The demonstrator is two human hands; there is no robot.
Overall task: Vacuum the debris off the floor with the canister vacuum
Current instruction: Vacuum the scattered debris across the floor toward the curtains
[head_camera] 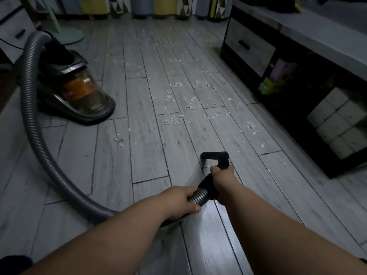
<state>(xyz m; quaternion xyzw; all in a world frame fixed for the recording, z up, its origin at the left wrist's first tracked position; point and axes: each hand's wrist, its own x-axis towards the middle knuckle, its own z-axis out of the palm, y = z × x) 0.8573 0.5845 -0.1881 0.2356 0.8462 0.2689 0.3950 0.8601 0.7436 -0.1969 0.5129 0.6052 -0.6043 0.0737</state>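
Left hand [183, 201] was clamped round the ribbed hose [33, 124] end, right hand [221, 175] wrapped on the black handle [206, 185] just ahead, its fingers mostly hidden. Nozzle [215, 156] was held down at the floor [149, 155] just beyond the right hand, mouth not visible, with debris [172, 120] scattered ahead of it up the planks. Canister [79, 90] was parked at left, a stretch of hose hidden under the left forearm; cabinet [297, 56] at right was cut off by the frame, shelf contents too dim to be made out.

Dim room, grey plank floor [79, 165]. Dark drawer cabinet [250, 49] right of right hand [221, 174]; patterned curtain [162, 4] far ahead of it.
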